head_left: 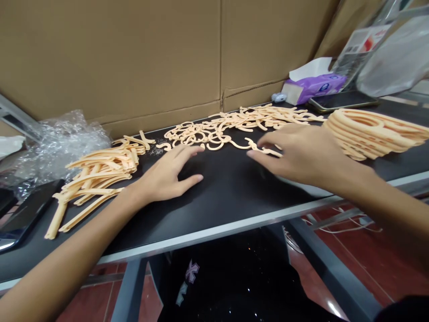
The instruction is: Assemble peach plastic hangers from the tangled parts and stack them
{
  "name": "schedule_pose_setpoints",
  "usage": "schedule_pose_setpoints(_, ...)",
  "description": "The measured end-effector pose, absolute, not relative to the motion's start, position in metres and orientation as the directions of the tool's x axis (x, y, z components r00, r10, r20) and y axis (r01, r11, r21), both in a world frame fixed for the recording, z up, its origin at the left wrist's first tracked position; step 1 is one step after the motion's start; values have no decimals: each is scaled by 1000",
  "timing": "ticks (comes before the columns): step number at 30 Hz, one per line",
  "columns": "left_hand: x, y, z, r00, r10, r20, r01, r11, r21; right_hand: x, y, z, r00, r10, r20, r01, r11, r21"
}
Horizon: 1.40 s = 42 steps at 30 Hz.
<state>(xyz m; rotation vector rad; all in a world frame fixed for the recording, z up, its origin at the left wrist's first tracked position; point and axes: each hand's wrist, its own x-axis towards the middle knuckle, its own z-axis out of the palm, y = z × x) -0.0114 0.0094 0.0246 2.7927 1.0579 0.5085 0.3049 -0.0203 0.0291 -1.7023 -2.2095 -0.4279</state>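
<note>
Tangled heap of pale-orange, curled, rubbery-looking strips runs sideways along the black-topped bench. Left hand spreads loosely, empty, just nearside of heap's left half. Knotted strip at heap's front edge lies by right hand's fingertips, the nearer; partly hidden, grip can't be told.

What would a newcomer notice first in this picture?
Probably the pale orange strips heaped at the left of the black table, the curled pieces spread along its back, and the layered stack at its right. The left hand is near the strips, the right hand by the curled pieces. The purple tissue pack at the back right stands out.
</note>
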Motion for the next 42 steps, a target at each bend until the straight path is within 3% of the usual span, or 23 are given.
schedule_pose_setpoints(5, -37, 21, 49, 514, 750, 416, 816, -578, 33, 241, 23, 46, -566, 749, 344, 819, 560, 127)
schedule_pose_setpoints(11, -63, 11, 85, 304, 842, 446, 928, -368, 64, 232, 46, 16, -677, 646, 353, 719, 683, 129)
schedule_pose_setpoints(22, -98, 21, 100, 250, 968, 20, 968, -250, 4, 246, 59, 7, -626, 676, 390, 746, 664, 47)
schedule_pose_setpoints(27, -104, 29, 95, 305, 952, -16, 952, -305, 0, 248, 60, 6, -621, 667, 412, 745, 665, 47)
schedule_pose_setpoints(35, -99, 34, 94, 348, 926, -143, 925, -365, -107, 252, 64, 8, -601, 619, 506, 775, 606, 180)
schedule_pose_setpoints(42, -106, 39, 89, 404, 911, -85, 906, -411, -97, 255, 67, 7, -566, 585, 581, 791, 584, 182)
